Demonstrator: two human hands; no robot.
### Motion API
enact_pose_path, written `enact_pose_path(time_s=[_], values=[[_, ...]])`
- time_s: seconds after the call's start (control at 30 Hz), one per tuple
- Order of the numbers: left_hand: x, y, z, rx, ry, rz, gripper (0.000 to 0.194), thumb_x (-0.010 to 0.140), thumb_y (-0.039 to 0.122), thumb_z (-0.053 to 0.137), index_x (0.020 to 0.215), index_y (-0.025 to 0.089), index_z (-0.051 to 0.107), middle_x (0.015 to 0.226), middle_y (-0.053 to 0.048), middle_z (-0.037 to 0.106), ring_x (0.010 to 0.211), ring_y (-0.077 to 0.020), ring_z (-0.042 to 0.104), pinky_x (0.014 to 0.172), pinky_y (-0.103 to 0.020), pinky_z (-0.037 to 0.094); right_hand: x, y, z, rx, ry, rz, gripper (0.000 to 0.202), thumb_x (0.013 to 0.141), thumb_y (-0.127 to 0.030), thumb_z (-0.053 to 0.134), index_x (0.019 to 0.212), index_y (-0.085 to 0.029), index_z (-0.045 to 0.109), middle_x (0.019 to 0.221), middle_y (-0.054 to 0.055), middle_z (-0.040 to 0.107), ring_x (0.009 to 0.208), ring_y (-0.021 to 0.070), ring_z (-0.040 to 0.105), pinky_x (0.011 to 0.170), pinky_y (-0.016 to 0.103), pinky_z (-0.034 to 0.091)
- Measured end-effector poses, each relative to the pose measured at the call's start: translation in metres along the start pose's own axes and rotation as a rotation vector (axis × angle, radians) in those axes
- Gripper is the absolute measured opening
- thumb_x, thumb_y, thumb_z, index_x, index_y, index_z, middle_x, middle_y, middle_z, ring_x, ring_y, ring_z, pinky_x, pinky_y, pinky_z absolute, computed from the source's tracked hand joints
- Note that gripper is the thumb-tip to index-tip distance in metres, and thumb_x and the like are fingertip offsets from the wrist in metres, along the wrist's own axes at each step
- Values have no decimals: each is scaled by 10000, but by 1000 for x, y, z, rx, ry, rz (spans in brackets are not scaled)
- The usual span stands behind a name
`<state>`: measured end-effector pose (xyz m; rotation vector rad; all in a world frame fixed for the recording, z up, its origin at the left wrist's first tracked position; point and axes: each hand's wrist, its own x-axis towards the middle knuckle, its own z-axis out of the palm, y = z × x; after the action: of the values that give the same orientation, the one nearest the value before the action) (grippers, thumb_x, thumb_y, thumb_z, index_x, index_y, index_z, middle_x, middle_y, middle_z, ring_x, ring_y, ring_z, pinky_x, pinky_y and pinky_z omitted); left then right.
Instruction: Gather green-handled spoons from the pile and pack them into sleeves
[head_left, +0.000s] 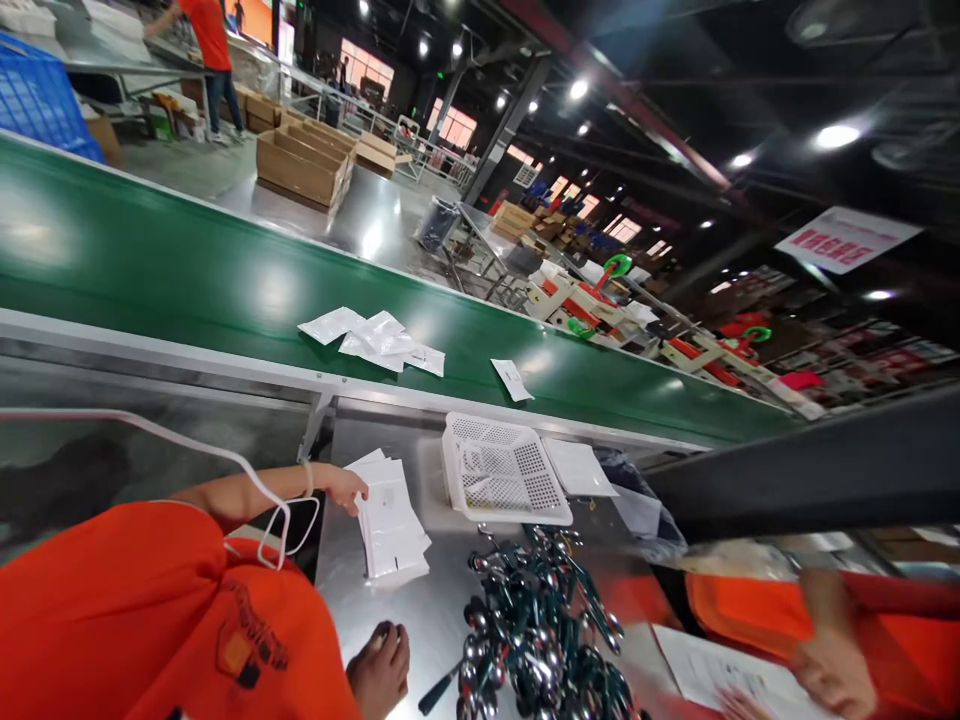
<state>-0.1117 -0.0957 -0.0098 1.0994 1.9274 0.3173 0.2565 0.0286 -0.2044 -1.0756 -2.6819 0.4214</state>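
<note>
Green conveyor belt (187, 285) behind a metal table (441, 605), with my left hand (345, 488) at the flat white packets (391, 515).
Sorting through or steadying this overlapping stack looks like the step in hand; taking one packet alone would call for parting its edge from the others. My left fingers are close together, touching the stack's left edge, but I cannot tell whether they pinch anything. My right hand (382, 668) is near the table's lower edge, fingers bunched and slightly bent; whether it holds something, I cannot tell. The packets lie left of a white basket (506, 470), and a heap of dark-handled metal tools (536, 620) lies just below the basket. A co-worker's hand (836, 670) is near a printed sheet (731, 675).
</note>
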Motion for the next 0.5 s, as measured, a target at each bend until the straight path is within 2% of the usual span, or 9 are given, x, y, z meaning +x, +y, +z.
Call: enact_pose_path(time_s=[0.07, 0.2, 0.37, 0.5], values=[[0, -4, 2, -2, 7, 7, 580, 852, 270, 763, 1414, 124, 765, 1051, -120, 802, 962, -296, 756, 835, -346, 591, -2, 2, 7, -8, 45, 42, 444, 1020, -338, 520, 1228, -517, 869, 1379, 90, 848, 1343, 461, 796, 943, 623, 700], [4, -11, 7, -11, 13, 16, 582, 843, 259, 769, 1413, 139, 760, 1055, -125, 800, 1009, -313, 760, 860, -367, 594, -4, 6, 13, -9, 14, 30, 451, 1032, -351, 500, 1236, -528, 861, 1392, 63, 846, 1371, 465, 782, 971, 643, 687], [15, -20, 12, -28, 13, 26, 511, 814, 276, 805, 1320, 206, 782, 992, -115, 779, 939, -314, 755, 850, -391, 590, 0, 10, 6, 21, -62, 48, 412, 1043, -395, 530, 1293, -467, 849, 1427, 105, 831, 1383, 478, 777, 986, 629, 698], [23, -27, 15, -39, 22, 50, 492, 772, 290, 827, 1259, 233, 792, 937, -120, 762, 904, -335, 753, 842, -417, 589, 2, 10, 0, 30, -60, 10, 415, 1034, -378, 538, 1288, -526, 831, 1359, 62, 857, 1328, 469, 806, 967, 640, 697]])
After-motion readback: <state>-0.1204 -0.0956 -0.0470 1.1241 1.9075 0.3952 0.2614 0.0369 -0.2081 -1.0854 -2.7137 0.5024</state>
